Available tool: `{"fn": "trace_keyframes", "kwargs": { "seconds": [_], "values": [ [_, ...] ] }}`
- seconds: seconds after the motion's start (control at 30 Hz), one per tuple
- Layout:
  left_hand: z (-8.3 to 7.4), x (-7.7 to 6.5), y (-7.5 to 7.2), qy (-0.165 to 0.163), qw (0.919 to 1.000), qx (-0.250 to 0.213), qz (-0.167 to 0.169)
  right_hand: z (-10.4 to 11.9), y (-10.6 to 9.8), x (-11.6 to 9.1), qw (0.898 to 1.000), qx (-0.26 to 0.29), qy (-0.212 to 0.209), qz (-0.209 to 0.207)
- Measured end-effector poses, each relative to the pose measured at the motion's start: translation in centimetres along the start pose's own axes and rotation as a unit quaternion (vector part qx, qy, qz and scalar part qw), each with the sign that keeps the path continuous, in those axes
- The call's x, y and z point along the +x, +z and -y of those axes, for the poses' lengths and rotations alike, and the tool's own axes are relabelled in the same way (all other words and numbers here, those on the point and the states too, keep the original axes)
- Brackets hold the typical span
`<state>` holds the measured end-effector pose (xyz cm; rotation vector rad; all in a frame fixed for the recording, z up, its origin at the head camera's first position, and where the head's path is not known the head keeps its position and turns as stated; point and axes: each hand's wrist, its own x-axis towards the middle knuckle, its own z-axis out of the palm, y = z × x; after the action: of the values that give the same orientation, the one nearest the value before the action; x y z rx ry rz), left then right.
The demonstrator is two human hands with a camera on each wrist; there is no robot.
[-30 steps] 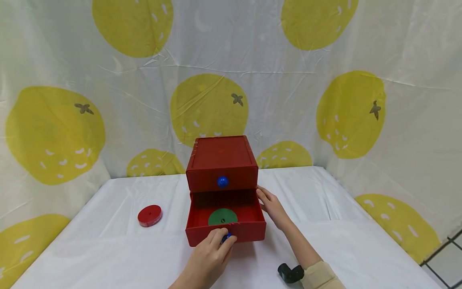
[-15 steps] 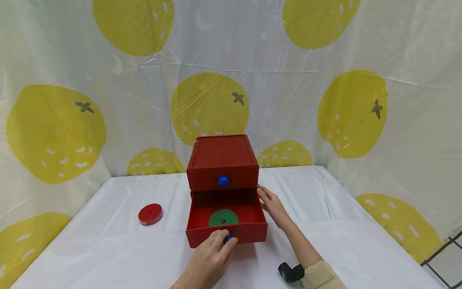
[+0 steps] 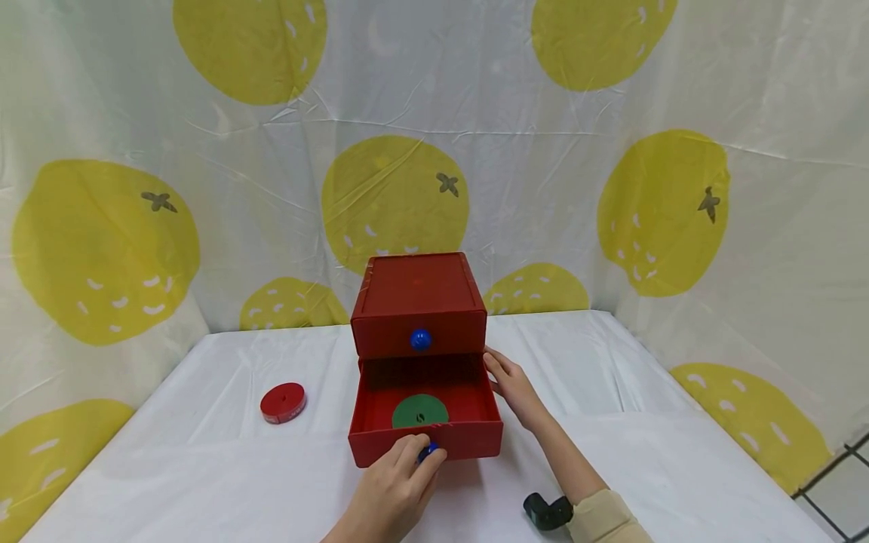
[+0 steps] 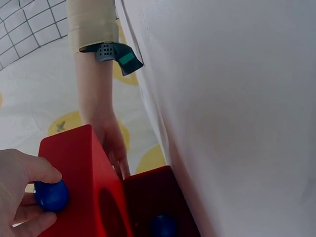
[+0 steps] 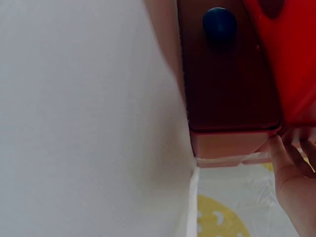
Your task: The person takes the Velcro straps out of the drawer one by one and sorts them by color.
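Note:
A red drawer cabinet [image 3: 417, 286] stands at mid-table. Its upper drawer, with a blue knob [image 3: 420, 339], is closed; its lower drawer [image 3: 468, 440] is pulled out. My left hand [image 3: 394, 483] pinches the lower drawer's blue knob [image 4: 51, 196] between thumb and fingers. Flat inside that drawer lies a green disc-like roll [image 3: 419, 411], partly hidden by the drawer front. My right hand [image 3: 516, 388] rests against the cabinet's right side, fingers extended; in the right wrist view its fingers [image 5: 281, 153] touch the red side.
To the left, a red roll of ribbon or tape [image 3: 283, 403] lies on the white-covered table [image 3: 170, 475]. A small black angular device [image 3: 547, 512] sits by my right sleeve [image 3: 604, 516]. Behind hangs a white curtain [image 3: 502, 188] with yellow lemon prints.
The lower drawer has come slightly further out toward me, with my left hand still gripping its knob. My right hand has kept its place at the cabinet's side.

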<state>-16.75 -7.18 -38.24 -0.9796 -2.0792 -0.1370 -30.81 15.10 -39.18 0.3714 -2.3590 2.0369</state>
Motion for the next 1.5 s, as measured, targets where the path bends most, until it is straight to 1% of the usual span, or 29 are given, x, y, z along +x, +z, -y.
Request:
{"fn": "trace_keyframes", "kwargs": {
  "seconds": [0.07,0.17,0.3,0.4,0.57,0.7,0.77,0.93,1.0,1.17,1.23,1.37,1.43,1.5],
  "values": [
    [0.0,0.0,0.0,0.003,0.9999,-0.001,-0.010,0.0,0.0,0.0,1.000,-0.002,0.000,0.000],
    [0.1,0.3,-0.1,0.012,0.9993,-0.001,-0.037,0.1,0.0,0.1,1.000,-0.004,0.000,-0.004],
    [0.3,0.8,-0.5,0.020,0.9970,-0.014,-0.074,0.1,0.0,0.0,1.000,-0.001,-0.002,-0.006],
    [0.5,1.1,-0.9,0.021,0.9957,-0.028,-0.086,0.1,0.0,0.0,1.000,0.004,-0.003,-0.005],
    [1.2,1.8,-1.5,0.014,0.9949,-0.042,-0.090,0.0,0.1,-0.1,1.000,0.003,-0.002,-0.003],
    [1.8,2.5,-1.8,0.002,0.9943,-0.077,-0.073,0.0,0.0,-0.1,1.000,-0.002,-0.004,-0.005],
    [2.1,2.8,-1.9,0.002,0.9935,-0.094,-0.065,0.0,0.0,0.0,1.000,0.000,-0.005,-0.006],
    [3.3,3.4,-1.9,0.021,0.9926,-0.105,-0.058,-0.1,0.0,0.1,1.000,0.007,-0.008,-0.002],
    [3.7,3.5,-2.0,0.029,0.9927,-0.106,-0.049,-0.2,0.0,0.1,1.000,0.006,-0.008,0.001],
    [5.0,3.8,-2.1,0.037,0.9930,-0.112,-0.007,-0.3,0.0,0.1,1.000,0.002,-0.007,0.000],
    [5.5,3.9,-2.1,0.037,0.9925,-0.116,0.004,-0.3,0.0,0.1,1.000,0.000,-0.008,0.002],
    [6.7,4.2,-1.9,0.028,0.9900,-0.135,0.027,-0.2,-0.1,0.1,1.000,-0.002,-0.008,0.004],
    [7.2,4.2,-1.8,0.022,0.9877,-0.146,0.050,-0.2,-0.1,0.1,1.000,-0.004,-0.008,0.002],
    [7.7,4.2,-1.8,0.014,0.9843,-0.155,0.083,-0.2,0.0,0.0,1.000,-0.001,-0.007,-0.001]
  ]
}}
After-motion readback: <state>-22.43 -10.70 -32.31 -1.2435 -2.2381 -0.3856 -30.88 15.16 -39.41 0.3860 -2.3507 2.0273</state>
